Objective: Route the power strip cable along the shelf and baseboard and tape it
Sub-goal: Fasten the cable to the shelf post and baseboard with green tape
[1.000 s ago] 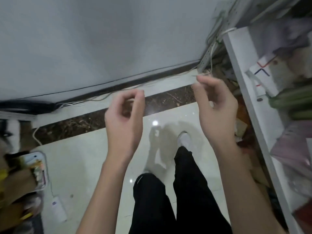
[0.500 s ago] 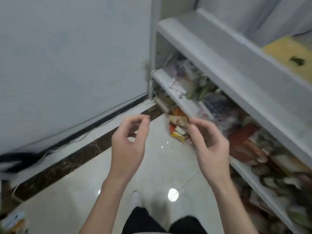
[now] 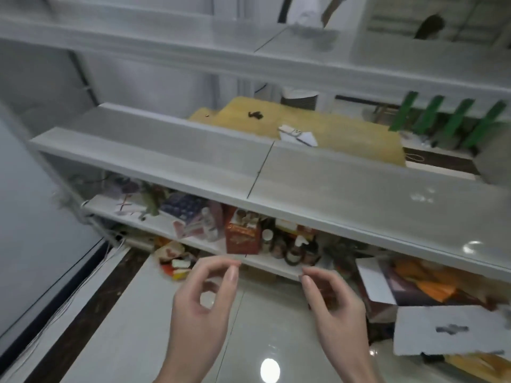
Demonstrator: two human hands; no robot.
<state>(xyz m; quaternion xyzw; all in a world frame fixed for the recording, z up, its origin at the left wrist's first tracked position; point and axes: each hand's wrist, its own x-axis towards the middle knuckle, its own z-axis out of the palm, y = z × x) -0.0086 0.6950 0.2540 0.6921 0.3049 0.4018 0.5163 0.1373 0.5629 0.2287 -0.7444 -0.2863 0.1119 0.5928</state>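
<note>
The left hand (image 3: pixel 201 302) and right hand (image 3: pixel 331 302) are at lower centre, each with thumb and forefinger pinched. I cannot tell if tape is between them. White cables (image 3: pixel 91 279) run loose along the baseboard (image 3: pixel 55 298) at lower left, so taping seems unfinished.

A small shop, with white shelves (image 3: pixel 166 150) of packaged goods (image 3: pixel 243 239) above a tiled floor (image 3: pixel 124 327).

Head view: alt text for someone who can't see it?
Left hand and right hand hover, fingertips pinched, before a cluttered white shelf; anything held is too faint to see. White cables run along the baseboard.
</note>
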